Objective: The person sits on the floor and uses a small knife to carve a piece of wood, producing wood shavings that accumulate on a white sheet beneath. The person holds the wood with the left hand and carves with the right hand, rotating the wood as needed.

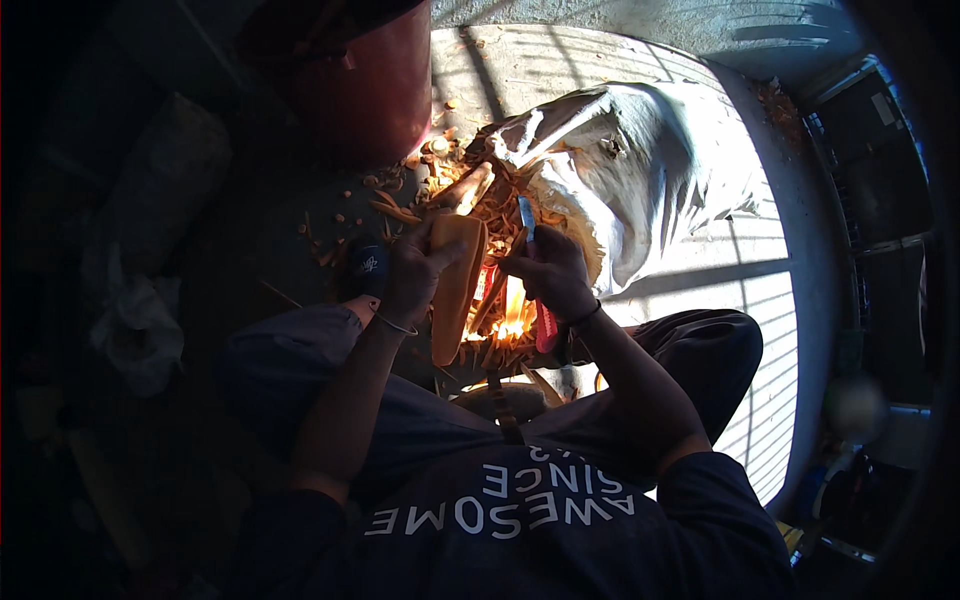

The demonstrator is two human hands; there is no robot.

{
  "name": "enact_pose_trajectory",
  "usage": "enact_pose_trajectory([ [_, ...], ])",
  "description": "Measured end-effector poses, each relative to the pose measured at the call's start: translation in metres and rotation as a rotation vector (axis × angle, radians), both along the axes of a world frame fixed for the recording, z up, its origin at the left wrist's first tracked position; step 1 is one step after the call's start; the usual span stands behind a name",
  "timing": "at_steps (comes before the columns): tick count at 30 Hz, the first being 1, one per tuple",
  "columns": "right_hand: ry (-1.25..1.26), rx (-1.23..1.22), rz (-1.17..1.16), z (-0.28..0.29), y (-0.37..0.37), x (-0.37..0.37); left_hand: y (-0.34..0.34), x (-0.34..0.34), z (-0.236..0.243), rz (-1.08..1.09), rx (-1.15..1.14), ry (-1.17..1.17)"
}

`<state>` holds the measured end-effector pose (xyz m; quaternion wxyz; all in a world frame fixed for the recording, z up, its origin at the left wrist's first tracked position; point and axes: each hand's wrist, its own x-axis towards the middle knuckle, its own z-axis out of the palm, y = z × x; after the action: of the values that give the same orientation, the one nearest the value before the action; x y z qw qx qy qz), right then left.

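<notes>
- The person's left hand [415,272] grips a long, flat piece of wood [458,300], thumb across its face.
- The piece of wood stands lengthwise in front of the lap, its lower end between the knees.
- The right hand [552,268] is closed around a knife [545,332]; the blade points away from the body, and the red handle runs out below the fist.
- The blade is just to the right of the wood, apart from it.
- Wood shavings [497,215] lie heaped beyond and beneath the hands, partly in bright light.
- A second piece of wood [464,190] lies on the heap.
- A white sack [690,150] rests to the right of the shavings.
- A red barrel [365,100] stands beyond, to the left.
- Barred shadows cross the floor [745,290].
</notes>
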<state>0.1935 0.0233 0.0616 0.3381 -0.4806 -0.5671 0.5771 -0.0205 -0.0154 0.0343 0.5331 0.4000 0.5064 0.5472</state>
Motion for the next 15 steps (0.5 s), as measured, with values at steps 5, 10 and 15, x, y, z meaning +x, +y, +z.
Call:
enact_pose_trajectory([
  [5,-0.051,-0.044,-0.023,-0.004,0.014,0.011,0.002,-0.018,0.014,0.145,-0.189,-0.490],
  [10,-0.108,-0.041,-0.201,-0.003,0.018,0.006,0.002,-0.022,0.007,0.060,-0.270,-0.624],
  [15,-0.026,-0.120,0.177,-0.002,0.006,0.005,0.003,-0.022,0.000,0.126,-0.262,-0.547],
])
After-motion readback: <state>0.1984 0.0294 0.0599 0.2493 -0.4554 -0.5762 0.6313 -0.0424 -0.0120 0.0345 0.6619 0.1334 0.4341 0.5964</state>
